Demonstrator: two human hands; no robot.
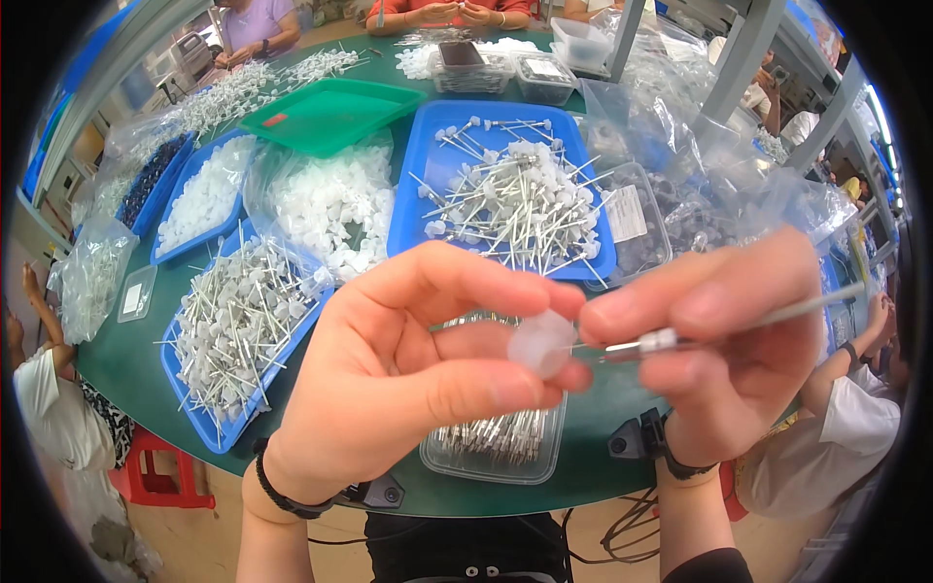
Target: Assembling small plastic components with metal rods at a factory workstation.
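Between the thumb and fingers of my left hand (408,360) is a small rounded, translucent white plastic cap (541,343). My right hand (729,330) pinches a thin metal rod (812,308) with a pale collar and a narrow metal tip, which points at the cap. Tip and cap are very close; blur hides whether they touch. Below both hands, a clear plastic box (486,471) holds many metal rods. Just beyond them stands a blue tray (407,219) heaped with rods fitted with white caps.
A second blue tray (206,428) of capped rods lies at left. Behind it are a bag of loose white caps (326,199) and a green tray (330,109). Clear plastic bags (671,126) and a metal post (743,63) stand at right. Other people sit around the green table (126,350).
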